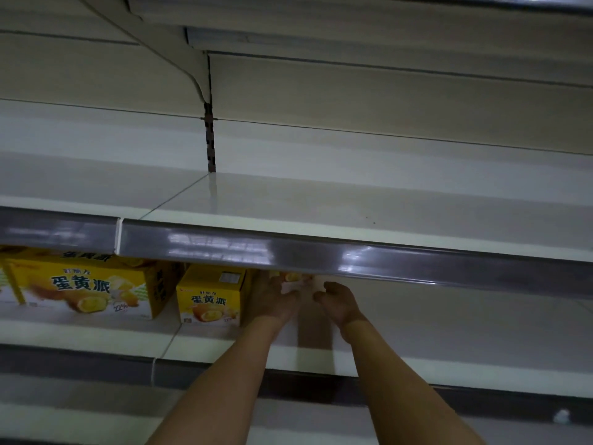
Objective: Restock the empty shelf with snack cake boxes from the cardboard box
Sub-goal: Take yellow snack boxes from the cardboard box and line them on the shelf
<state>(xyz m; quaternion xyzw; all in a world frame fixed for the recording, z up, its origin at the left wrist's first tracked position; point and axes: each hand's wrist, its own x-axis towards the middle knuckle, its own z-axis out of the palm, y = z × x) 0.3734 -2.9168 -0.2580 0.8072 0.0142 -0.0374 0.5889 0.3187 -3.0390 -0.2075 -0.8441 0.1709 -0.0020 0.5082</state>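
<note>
- Both bare arms reached in from 6 o'clock; left hand [276,300] and right hand [337,303] pinched a pale, half-hidden snack cake box [296,284], probably to slide it in square.
- At 9 o'clock, two yellow cardboard snack cake boxes [210,300] already faced out.
- Grey-edged white metal shelf [321,203] above was bare.

Yellow snack cake boxes [208,297] upright on the lower shelf [449,332], another, mostly hidden, just right of them.

Dim, soft focus, glare streaks on shelf edge strip [321,252], wide-angle bowing
</note>
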